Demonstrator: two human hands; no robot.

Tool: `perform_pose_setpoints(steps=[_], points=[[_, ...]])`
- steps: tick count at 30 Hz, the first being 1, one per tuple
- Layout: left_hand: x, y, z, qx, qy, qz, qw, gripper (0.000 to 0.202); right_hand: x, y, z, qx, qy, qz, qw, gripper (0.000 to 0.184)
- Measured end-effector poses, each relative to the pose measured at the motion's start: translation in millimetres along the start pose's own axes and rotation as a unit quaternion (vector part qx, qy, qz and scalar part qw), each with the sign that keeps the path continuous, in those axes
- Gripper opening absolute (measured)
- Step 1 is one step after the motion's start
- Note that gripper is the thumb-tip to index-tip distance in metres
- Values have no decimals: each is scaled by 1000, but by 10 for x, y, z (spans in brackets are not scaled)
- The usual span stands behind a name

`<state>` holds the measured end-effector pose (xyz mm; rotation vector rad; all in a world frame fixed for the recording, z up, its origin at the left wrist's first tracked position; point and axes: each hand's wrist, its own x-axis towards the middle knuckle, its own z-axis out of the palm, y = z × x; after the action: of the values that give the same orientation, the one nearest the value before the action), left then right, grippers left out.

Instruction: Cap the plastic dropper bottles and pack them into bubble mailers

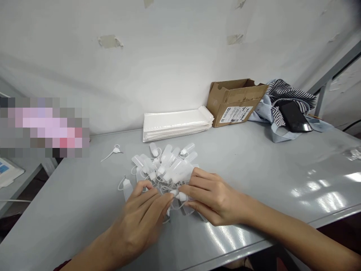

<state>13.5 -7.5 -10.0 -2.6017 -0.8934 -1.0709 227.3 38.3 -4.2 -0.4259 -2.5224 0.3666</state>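
My right hand (218, 195) is closed around a small translucent squeeze bottle, its white nozzle cap (183, 196) pointing left. At the bottle's thin tip, my left hand (142, 212) pinches with thumb and forefinger; exactly what lies between those fingertips is hidden. Just beyond both hands lies a pile of similar empty-looking bottles (177, 169), several with white looped cap straps. One bottle (128, 188) lies apart to the left of the pile. Farther left, a loose white needle-tip cap with a strap (116, 150) rests on the grey table (93, 188).
A stack of white padded envelopes (175, 122) lies against the wall behind the pile. Right of it stands an open cardboard box (237, 103). Striped and light-blue cloth (293, 92) lies at the back right, with a black phone (295, 116) on it.
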Motion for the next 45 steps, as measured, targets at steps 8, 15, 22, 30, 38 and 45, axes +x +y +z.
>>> perform_pose_setpoints(steps=[8, 15, 22, 30, 38, 45], points=[[8, 8, -44, -8, 15, -42, 999, 24, -7, 39, -32, 6, 31, 1, 1000, 27], [8, 15, -58, -20, 19, -57, 998, 19, -9, 29, -35, 12, 35, -7, 999, 26], [-17, 46, 1, -32, 32, -53, 998, 19, -17, 18, 4, 34, 34, -1, 999, 25], [-26, 59, 17, -41, 22, -56, 997, 17, -23, 18, 40, 34, 47, -4, 998, 23], [-26, 74, 9, -69, 22, -60, 996, 19, -7, -40, 41, 39, 74, -11, 996, 22], [8, 58, 1, -40, -7, -53, 998, 19, -1, 13, 87, 33, 90, -19, 995, 21]])
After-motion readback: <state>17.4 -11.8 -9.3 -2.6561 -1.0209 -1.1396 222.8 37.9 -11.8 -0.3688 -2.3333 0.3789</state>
